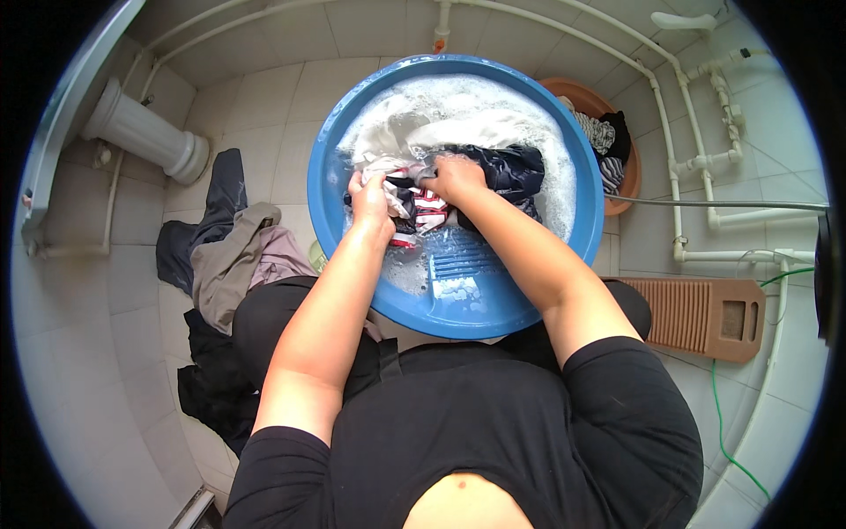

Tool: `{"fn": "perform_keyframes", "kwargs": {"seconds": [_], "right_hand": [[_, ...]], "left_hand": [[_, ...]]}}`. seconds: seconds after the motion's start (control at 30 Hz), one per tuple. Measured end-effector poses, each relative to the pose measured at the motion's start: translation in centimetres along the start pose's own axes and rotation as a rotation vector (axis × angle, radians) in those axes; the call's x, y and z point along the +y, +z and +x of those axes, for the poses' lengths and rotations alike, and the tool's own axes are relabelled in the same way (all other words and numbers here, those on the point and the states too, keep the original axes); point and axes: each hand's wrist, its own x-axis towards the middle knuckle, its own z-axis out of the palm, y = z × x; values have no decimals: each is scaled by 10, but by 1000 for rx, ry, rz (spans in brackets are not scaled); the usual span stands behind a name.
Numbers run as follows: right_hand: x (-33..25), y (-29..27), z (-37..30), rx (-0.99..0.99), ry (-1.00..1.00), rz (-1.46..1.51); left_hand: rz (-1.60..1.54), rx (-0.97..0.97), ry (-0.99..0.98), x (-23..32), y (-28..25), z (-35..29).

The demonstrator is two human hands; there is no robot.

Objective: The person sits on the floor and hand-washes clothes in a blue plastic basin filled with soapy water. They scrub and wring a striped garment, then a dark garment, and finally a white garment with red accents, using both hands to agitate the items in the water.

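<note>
A big blue plastic basin (pixel 328 203) sits on the tiled floor in front of me, filled with soapy water and wet laundry. My left hand (pixel 370 196) and my right hand (pixel 453 176) both grip a bunched red, white and dark striped garment (pixel 425 210) at the basin's middle, the two hands close together. Behind them lie a white cloth (pixel 414 130) and a dark navy garment (pixel 518 167) in the foam. A ribbed washing surface (pixel 456 266) shows on the basin's near inner side.
A pile of dark and beige clothes (pixel 231 256) lies on the floor at my left. A brown basin (pixel 617 132) with more clothes stands behind right. A brown washboard (pixel 705 313) lies at right. White pipes (pixel 696 163) run along the wall; a pedestal base (pixel 145 134) is far left.
</note>
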Motion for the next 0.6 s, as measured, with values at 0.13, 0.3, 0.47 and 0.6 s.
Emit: {"fn": "perform_keyframes", "kwargs": {"seconds": [0.13,0.3,0.47,0.6], "right_hand": [[-12,15,-17,421,-153,412],[-48,-4,-83,575,-635,812],[-52,-10,-100,663,-769,580],[-8,4,-54,663,-191,664]], "left_hand": [[-135,-277,-25,-10,-7,9],[-143,-369,-174,-9,-13,23],[149,-484,-24,-26,-20,15],[-49,-330,-285,-11,20,-58]]}}
